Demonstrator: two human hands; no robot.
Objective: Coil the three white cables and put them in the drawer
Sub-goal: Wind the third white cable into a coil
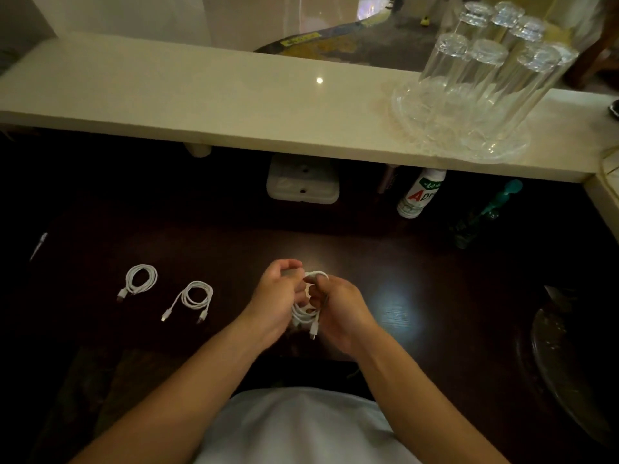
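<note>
While two coiled cables (141, 280) (194, 298) lie aside on the dark surface (435, 269), the left hand (279, 293) and right hand (338, 308) clamp their fingers on the third cable (306, 313), keeping its loops gathered; no drawer shows.

Left hand (279, 296): at center of view, fingers curled, thumb and fingertips pinched together at its 12 o'clock end, closed on the white cable (306, 314).
Right hand (338, 308): just beside the left at 3 o'clock, fingers wrapped around the same cable.
Forearms: bare, entering from 7 and 5 o'clock, converging toward center.
</note>
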